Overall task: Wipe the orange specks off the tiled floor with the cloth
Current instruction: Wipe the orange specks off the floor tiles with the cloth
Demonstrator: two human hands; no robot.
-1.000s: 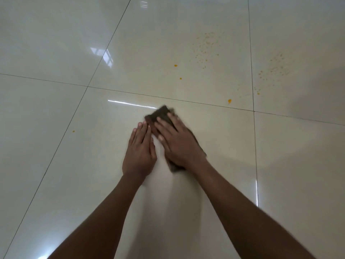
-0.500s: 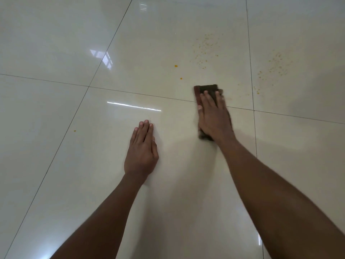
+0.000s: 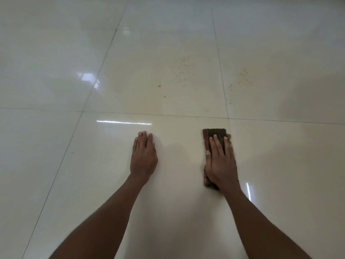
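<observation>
While the right hand (image 3: 220,161) presses flat on the cloth (image 3: 214,134) just short of the grout line and the left hand (image 3: 143,156) rests flat on the floor (image 3: 56,165), the specks (image 3: 182,71) beyond could smear if the cloth skids dry across them.

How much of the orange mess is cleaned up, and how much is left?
The near tile under the hands looks clean. The right hand presses the cloth flat there, while the left hand rests on the floor. Left to wipe, beyond the grout line: two orange drops, a speck cluster and another cluster on the tile to the right.
</observation>
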